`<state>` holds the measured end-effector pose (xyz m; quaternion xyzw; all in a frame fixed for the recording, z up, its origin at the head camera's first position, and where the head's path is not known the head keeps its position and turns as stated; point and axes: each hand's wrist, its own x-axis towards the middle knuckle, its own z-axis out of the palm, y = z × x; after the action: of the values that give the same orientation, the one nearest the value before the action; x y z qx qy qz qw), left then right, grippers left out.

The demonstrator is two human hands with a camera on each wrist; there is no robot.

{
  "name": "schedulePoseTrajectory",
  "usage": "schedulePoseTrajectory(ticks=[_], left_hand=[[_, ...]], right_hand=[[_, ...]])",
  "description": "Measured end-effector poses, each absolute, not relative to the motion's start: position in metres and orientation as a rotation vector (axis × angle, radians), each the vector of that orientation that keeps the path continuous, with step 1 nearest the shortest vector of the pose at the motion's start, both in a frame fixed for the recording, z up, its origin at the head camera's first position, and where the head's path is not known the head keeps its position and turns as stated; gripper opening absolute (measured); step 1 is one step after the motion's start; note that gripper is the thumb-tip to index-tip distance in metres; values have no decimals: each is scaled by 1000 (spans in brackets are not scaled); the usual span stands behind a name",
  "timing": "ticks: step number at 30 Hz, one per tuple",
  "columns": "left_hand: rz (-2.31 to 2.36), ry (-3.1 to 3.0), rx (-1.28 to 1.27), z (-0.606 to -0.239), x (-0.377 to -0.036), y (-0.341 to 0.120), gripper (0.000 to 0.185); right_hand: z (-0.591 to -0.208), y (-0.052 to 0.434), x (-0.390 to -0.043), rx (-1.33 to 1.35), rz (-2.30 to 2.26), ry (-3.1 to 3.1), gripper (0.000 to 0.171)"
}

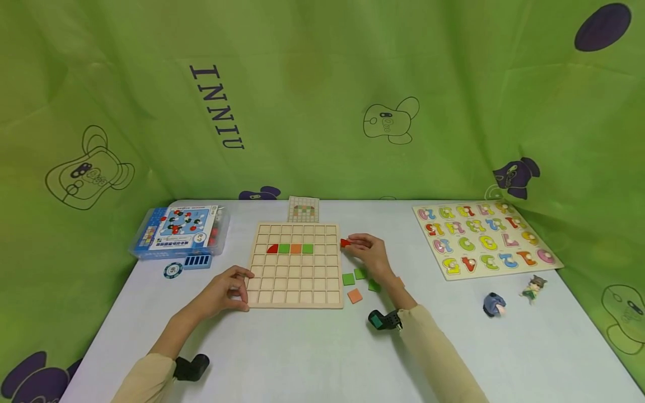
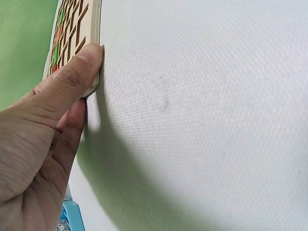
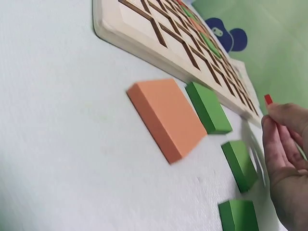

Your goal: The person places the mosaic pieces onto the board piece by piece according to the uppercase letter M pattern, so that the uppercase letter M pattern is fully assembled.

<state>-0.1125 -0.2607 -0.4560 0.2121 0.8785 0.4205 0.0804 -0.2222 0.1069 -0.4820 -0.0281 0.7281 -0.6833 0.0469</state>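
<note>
Green printed fabric encloses the workspace on three sides, and a pale tabletop (image 1: pixel 312 358) carries all items. A wooden grid board (image 1: pixel 294 280) lies flat at the centre. Its second row holds four pieces side by side: a red quarter-round piece (image 1: pixel 272 248), a green tile (image 1: pixel 284 248), an orange tile (image 1: pixel 295 248) and a second green tile (image 1: pixel 308 248).

The left hand (image 1: pixel 227 291) rests at the board's near left corner; its thumb presses against the board edge, as the left wrist view confirms, with the other fingers curled beside it. The right hand (image 1: pixel 370 254) is just beside the board's right edge, and its fingertips pinch a small red piece (image 1: pixel 345 243).

Loose pieces lie on the table between the right hand and the board's near right corner: three green tiles (image 3: pixel 208 107) and one orange tile (image 1: pixel 355 295).

A pattern card (image 1: pixel 303 209) lies behind the board. A blue plastic box (image 1: pixel 176 230) stands at the far left, with a round token (image 1: pixel 173 271) near it. A number puzzle board (image 1: pixel 486 238) occupies the right side, with two small figurines (image 1: pixel 533 288) in front of it.
</note>
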Motion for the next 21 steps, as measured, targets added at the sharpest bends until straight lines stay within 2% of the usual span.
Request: schedulePoseTrajectory(ticks=[7,21], left_hand=[[1246,2636,649,-455,-112,-260,23],[1235,2663,673,-458,-113,-260,24]], right_hand=[[-481,95,-219,-154,-2104,2188,34],[-472,60,-209,-327,-1898,2463,23]])
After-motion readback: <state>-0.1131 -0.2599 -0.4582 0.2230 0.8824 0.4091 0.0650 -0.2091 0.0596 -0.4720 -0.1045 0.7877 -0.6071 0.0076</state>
